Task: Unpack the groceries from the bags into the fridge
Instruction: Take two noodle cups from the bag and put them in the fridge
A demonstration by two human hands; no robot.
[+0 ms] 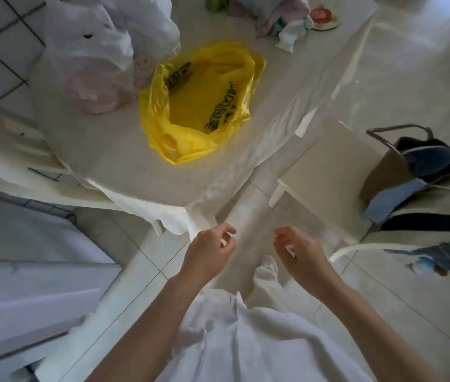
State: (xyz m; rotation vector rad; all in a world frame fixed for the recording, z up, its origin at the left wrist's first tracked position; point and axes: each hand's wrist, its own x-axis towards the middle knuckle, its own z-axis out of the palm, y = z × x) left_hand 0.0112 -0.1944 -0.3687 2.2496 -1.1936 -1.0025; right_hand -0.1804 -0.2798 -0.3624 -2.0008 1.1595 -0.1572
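From the head camera, both hands hover low in front of the person's body, over the floor just off the near corner of the tabletop (124,166). The left hand (207,250) has loosely curled fingers and its grip holds nothing. The right hand (298,252) is likewise relaxed, fingers bent and empty. On the tabletop a yellow plastic bag (201,103) with dark lettering lies slumped and open at the mouth; I cannot tell what is inside. Just beside it, toward the left, sits a white plastic bag (91,51) with something pale pink showing through. A white stool (325,172) stands to the right, and past it a brown tote (383,172) holding dark and blue cloth.
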